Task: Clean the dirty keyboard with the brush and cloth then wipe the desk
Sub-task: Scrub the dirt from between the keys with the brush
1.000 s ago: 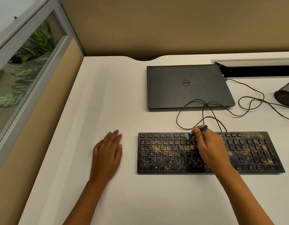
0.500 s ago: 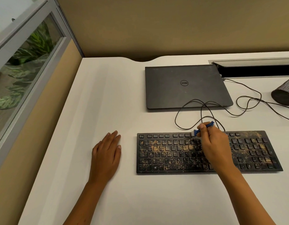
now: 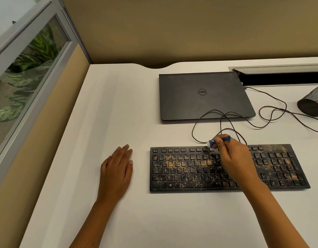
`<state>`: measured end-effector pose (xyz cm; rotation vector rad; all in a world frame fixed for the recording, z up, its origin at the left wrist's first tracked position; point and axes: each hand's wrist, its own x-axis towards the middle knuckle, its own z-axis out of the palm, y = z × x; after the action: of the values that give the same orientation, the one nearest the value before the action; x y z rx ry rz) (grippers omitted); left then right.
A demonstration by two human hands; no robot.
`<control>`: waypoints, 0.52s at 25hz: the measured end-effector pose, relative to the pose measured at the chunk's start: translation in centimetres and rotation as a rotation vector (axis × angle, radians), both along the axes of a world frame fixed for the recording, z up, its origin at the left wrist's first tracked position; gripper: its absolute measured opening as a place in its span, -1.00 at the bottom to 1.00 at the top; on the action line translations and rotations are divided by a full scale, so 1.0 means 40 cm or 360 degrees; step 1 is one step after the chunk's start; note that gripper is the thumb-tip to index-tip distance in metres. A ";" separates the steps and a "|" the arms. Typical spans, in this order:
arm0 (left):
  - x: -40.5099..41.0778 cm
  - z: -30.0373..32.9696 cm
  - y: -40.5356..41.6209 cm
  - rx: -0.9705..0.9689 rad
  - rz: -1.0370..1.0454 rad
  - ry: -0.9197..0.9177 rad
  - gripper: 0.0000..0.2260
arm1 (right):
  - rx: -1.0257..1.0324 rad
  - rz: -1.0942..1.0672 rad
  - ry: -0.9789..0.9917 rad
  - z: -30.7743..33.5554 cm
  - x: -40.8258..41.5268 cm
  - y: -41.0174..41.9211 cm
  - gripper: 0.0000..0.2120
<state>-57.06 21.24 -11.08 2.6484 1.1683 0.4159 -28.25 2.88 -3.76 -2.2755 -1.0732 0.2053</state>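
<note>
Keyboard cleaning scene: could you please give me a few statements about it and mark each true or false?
1. The right hand holds a blue brush at the keyboard's top row. True.
2. The left hand presses on the keyboard. False: it lies flat on the desk, beside it.
3. The laptop is open. False: its lid is closed.
4. Tan crumbs cover many keys. True.
5. A cable loops behind the keyboard. True.
</note>
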 end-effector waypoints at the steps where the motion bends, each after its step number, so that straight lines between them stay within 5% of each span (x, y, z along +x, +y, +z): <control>1: 0.000 0.000 0.000 0.0003 0.0001 0.0004 -0.57 | -0.0041 0.0009 0.0000 -0.002 -0.002 0.000 -0.63; 13: 0.000 0.003 -0.002 -0.0003 -0.0001 0.0001 -0.56 | -0.0043 0.0000 0.0018 -0.001 -0.014 -0.012 -0.54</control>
<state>-57.06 21.16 -10.98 2.6474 1.1674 0.4140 -28.80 2.42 -3.79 -2.2956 -1.0709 0.2338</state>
